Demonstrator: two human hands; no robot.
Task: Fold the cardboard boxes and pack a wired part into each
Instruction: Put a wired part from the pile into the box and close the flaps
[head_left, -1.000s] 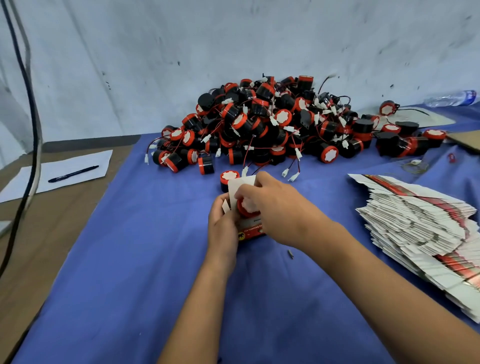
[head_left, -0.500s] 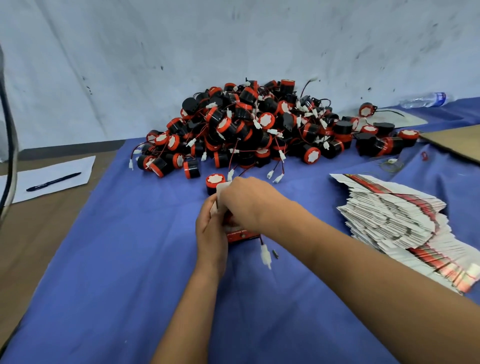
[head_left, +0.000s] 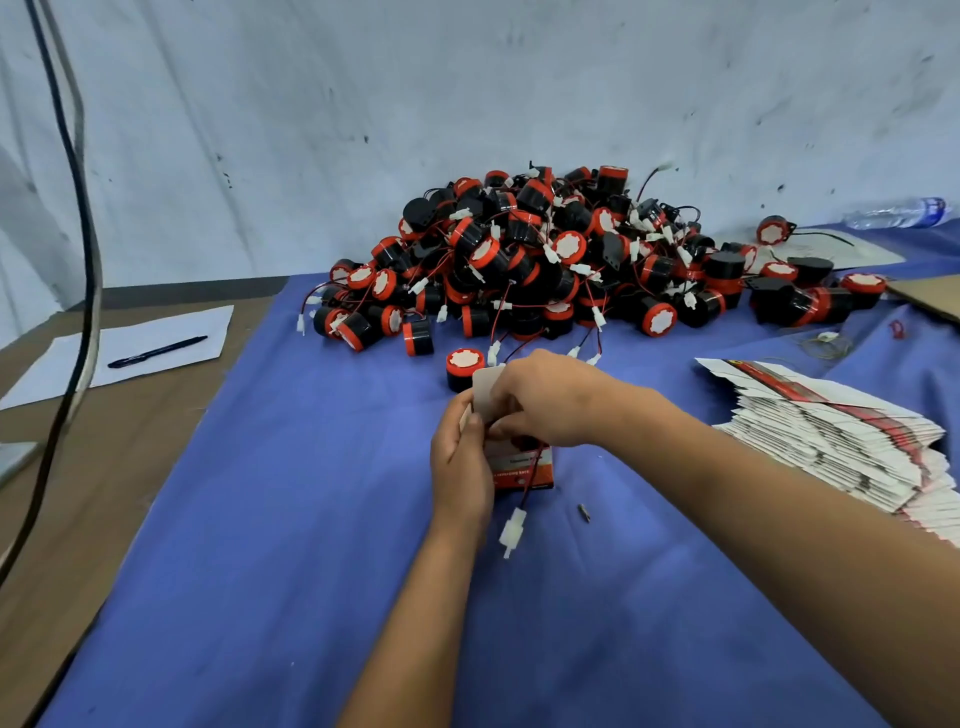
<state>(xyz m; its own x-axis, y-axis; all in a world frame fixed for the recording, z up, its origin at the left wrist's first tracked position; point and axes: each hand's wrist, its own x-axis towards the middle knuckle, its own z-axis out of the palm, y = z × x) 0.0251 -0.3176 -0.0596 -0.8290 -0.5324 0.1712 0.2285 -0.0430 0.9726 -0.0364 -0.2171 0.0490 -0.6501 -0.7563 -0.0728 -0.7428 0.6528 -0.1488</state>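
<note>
Both hands grip one cardboard box: left hand its side, right hand its top.

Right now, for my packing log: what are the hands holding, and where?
Both hold the small cardboard box: left hand grips its left side, right hand its open top flap.

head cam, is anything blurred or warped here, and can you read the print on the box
Head view: wide-angle bending shows, the black cable at left bows inward; light is soft and even, shadows faint. The pile of wired parts and flat box stack look fairly sharp. The box between the left hand and right hand has print too small to read.
</note>
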